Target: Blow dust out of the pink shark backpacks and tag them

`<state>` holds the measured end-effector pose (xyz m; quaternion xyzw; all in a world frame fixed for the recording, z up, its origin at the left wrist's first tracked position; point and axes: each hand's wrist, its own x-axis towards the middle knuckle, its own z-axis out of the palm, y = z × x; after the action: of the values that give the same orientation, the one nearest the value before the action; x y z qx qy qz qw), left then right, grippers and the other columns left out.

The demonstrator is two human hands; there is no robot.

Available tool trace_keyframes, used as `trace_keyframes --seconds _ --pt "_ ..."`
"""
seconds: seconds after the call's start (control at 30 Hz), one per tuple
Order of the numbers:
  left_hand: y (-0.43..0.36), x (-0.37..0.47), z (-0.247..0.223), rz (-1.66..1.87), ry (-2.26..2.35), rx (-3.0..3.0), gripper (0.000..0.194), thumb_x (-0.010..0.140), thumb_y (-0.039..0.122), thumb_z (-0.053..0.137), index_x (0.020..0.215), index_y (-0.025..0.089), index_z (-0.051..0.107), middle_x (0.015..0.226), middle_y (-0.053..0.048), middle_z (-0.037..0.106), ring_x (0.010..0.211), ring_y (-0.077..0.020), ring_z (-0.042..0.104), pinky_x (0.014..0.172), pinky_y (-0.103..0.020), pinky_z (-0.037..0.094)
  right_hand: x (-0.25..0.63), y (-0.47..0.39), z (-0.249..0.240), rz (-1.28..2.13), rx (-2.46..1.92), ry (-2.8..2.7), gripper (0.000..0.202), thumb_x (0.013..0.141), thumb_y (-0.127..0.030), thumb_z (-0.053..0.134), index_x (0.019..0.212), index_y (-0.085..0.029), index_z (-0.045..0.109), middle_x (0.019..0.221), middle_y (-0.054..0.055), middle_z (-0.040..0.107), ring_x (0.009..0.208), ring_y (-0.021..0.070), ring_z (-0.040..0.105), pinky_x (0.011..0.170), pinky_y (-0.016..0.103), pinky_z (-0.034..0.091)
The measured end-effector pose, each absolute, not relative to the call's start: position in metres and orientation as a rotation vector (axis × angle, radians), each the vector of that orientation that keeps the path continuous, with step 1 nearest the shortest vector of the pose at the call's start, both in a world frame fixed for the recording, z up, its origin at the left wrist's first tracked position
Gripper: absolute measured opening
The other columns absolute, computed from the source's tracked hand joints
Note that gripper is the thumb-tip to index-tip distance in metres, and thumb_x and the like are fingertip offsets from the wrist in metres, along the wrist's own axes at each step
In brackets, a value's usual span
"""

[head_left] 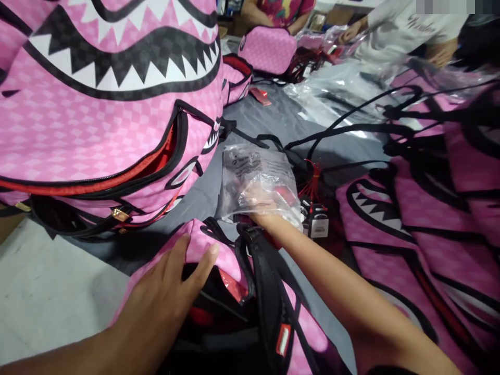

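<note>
My left hand [167, 281] lies on the upper edge of a pink checkered backpack [199, 242] with black straps, its thumb and fingers spread. The backpack's dark opening, with some red inside, faces me. Beyond it, my right hand [255, 195] reaches to a clear plastic bag [261, 166] with printed text. The plastic covers that hand, so its fingers are blurred and I cannot tell whether they grip anything. Just right of the bag lie black and white hang tags [319, 221] with red strings [313, 177].
A large pink backpack [109, 125] with a shark-mouth print and partly unzipped pocket stands at left. Several pink bags [375, 219] with black cords are piled at right. On the grey cloth [269, 120] farther back are a pink pouch [269, 50], loose plastic [332, 94] and two people's arms.
</note>
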<state>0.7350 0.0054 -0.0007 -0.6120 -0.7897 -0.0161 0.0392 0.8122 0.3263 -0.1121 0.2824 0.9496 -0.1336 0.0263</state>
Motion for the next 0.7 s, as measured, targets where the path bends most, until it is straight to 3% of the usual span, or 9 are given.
trace_keyframes --seconds 0.07,0.13,0.27,0.4,0.53,0.7 --pt "0.004 0.737 0.0 -0.061 -2.38 -1.868 0.094 0.082 -0.007 0.039 0.158 0.03 0.001 0.149 -0.022 0.044 0.119 -0.0278 0.063 0.083 -0.036 0.061 0.826 0.313 -0.104 -0.212 0.75 2.998 0.049 0.092 -0.01 0.046 0.139 -0.021 0.057 0.15 0.008 0.047 0.14 0.0261 0.042 0.117 0.043 0.036" --pt "0.002 0.737 0.002 -0.067 -2.34 -1.859 0.092 0.082 -0.008 0.038 0.158 0.029 0.002 0.147 -0.022 0.047 0.116 -0.0273 0.065 0.08 -0.034 0.062 0.835 0.301 -0.096 -0.042 0.634 3.009 0.048 0.093 -0.011 0.045 0.14 -0.015 0.055 0.147 0.013 0.051 0.135 0.0273 0.049 0.113 0.041 0.04" --pt "-0.002 0.737 0.006 -0.09 -2.314 -1.849 0.086 0.085 -0.005 0.039 0.158 0.029 0.009 0.149 -0.02 0.045 0.118 -0.0263 0.063 0.081 -0.033 0.062 0.844 0.281 -0.092 0.061 0.618 2.84 0.039 0.097 -0.015 0.041 0.131 -0.013 0.06 0.132 0.018 0.062 0.117 0.0287 0.061 0.092 0.035 0.053" --pt "-0.001 0.737 0.007 -0.097 -2.302 -1.849 0.084 0.087 0.002 0.05 0.158 0.03 0.014 0.152 -0.018 0.041 0.113 -0.0256 0.065 0.081 -0.033 0.062 0.849 0.274 -0.098 0.036 0.701 2.745 0.032 0.097 -0.017 0.043 0.119 -0.012 0.066 0.123 0.021 0.065 0.112 0.03 0.064 0.09 0.036 0.052" --pt "0.002 0.738 0.008 0.049 -2.361 -1.811 0.086 0.082 0.002 0.057 0.156 0.031 0.025 0.149 -0.017 0.046 0.102 -0.0259 0.069 0.069 -0.031 0.062 0.85 0.262 -0.099 -0.042 0.718 2.736 0.037 0.095 -0.01 0.042 0.125 -0.008 0.063 0.116 0.022 0.067 0.105 0.0277 0.067 0.088 0.034 0.052" --pt "0.001 0.74 0.011 0.084 -2.292 -1.794 0.078 0.085 0.009 0.058 0.155 0.029 0.03 0.144 -0.016 0.052 0.099 -0.0243 0.069 0.07 -0.029 0.06 0.848 0.275 -0.092 -0.127 1.004 2.704 0.035 0.09 -0.013 0.052 0.123 -0.006 0.064 0.114 0.025 0.068 0.105 0.0303 0.067 0.085 0.036 0.053"
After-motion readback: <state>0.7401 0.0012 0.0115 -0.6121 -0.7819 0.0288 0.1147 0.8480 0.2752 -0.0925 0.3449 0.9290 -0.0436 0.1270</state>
